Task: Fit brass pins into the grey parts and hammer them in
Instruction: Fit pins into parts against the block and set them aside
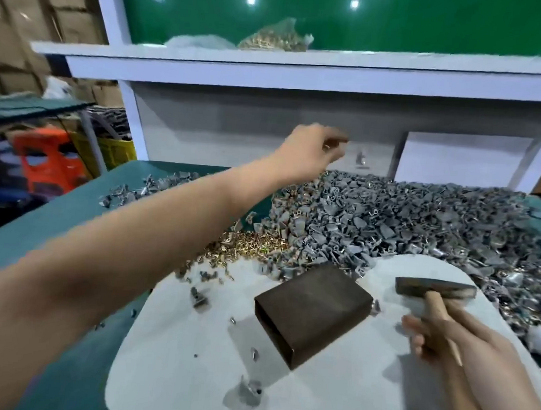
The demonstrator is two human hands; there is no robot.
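Reaching forward and to the right across the bench (36, 236), the left arm is stretched out almost straight, with the forearm bare and the wrist raised above the far edge of the grey parts (405, 220). The left hand (311, 153) is held in the air with its back turned up and its fingers bent loosely downward. It is blurred, so I cannot tell whether the fingertips pinch anything. Just past them, apart from the hand, one small grey piece (360, 158) shows against the pale back panel (236, 128).

The right hand (445, 342) sits low at the near right, its fingers wrapped round the wooden handle of the hammer (434, 288). The dark hammer head lies level above the white mat (282, 381), just right of the dark block (313, 313). The block lies flat on the mat with its top face bare.

The grey parts are heaped in a broad pile along the back and right of the bench, spilling to the mat's edge. The brass pins (247, 248) lie in a smaller heap under the left forearm, touching the grey pile's left side. A few stray parts are scattered over the mat. On the shelf (305, 60) above rests a clear bag of brass-coloured pieces (274, 40).
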